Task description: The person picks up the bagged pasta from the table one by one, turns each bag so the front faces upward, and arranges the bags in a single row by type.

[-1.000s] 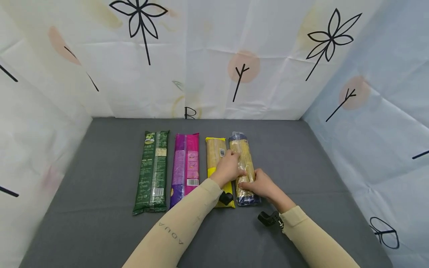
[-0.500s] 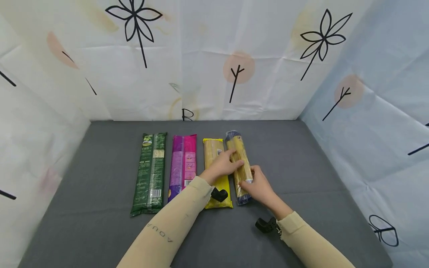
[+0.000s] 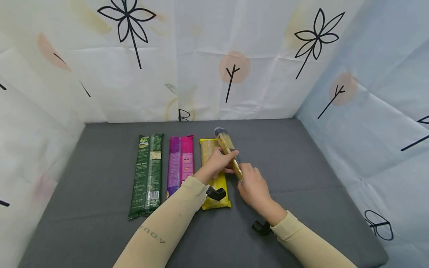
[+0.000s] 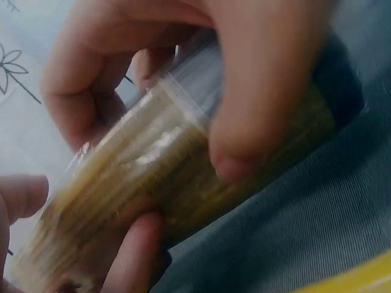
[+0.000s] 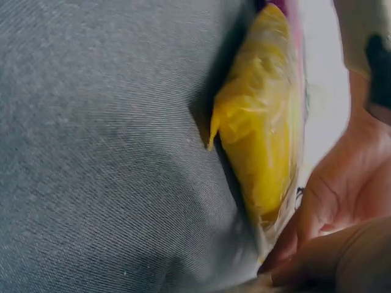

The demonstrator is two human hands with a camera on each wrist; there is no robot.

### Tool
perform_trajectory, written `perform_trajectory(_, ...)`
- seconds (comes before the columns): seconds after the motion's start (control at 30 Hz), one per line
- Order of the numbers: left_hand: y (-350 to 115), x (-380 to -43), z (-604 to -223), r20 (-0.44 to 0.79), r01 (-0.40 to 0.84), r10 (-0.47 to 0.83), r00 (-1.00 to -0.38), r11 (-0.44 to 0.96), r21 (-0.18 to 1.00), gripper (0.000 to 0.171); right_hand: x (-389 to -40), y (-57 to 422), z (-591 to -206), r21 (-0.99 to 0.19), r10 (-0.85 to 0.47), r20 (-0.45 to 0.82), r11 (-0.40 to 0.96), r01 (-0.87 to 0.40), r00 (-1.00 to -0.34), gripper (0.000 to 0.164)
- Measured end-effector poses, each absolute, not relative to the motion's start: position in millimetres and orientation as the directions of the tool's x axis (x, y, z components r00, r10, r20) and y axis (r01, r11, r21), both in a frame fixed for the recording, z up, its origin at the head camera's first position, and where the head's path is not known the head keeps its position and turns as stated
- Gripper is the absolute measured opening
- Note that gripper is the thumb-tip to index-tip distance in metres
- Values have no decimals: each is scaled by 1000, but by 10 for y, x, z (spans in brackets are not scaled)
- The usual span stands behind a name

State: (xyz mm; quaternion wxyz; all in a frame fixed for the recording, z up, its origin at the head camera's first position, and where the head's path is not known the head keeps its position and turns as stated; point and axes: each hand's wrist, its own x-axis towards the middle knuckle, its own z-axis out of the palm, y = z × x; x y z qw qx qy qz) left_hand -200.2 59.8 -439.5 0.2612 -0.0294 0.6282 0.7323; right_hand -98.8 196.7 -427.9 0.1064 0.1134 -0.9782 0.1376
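Note:
Both hands hold a clear spaghetti pack (image 3: 223, 139) with dark blue ends. It stands turned on its narrow side, slanting with its far end to the left. My left hand (image 3: 216, 162) grips it near the middle, thumb across the top. The near end is in my right hand (image 3: 256, 188), which hides that end. Close up in the left wrist view, straw-coloured strands show through the wrap of the spaghetti pack (image 4: 140, 159), with fingers on both sides. Beneath my left hand and wrist lies a yellow pack (image 3: 219, 182), partly covered by them.
To the left, a purple and pink pack (image 3: 186, 160) and a green pack (image 3: 145, 178) lie side by side on the grey cloth (image 3: 285, 156). My left sleeve overlaps the purple one. Printed white curtains (image 3: 201, 82) close off the back and sides.
The spaghetti pack has turned from lying flat onto its narrow side, its far end swinging left. My left hand has shifted its grip; the right hand has rolled over with the pack.

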Motion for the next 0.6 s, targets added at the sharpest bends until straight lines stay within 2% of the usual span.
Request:
perform_trajectory(0.17,557,-1993,-4365,-376,-413,290,-880,-73,908,78,-989,1928,-4334,-39,-311,367,936,-349,-876,42)
perform_trajectory(0.3,527,-1987,-4380,-381,-412,254,-889,-82,907,70,-983,1917,-4379,1,-350,387,926,-378,-853,44)
perform_trajectory(0.43,504,-1982,-4426,-384,-411,214,-898,-100,906,62,-961,1923,-4373,-72,-361,367,908,-414,-857,48)
perform_trajectory(0.6,484,-1992,-4440,-363,-396,204,-909,-148,906,57,-976,1993,-4278,-316,-302,299,864,-393,-905,38)
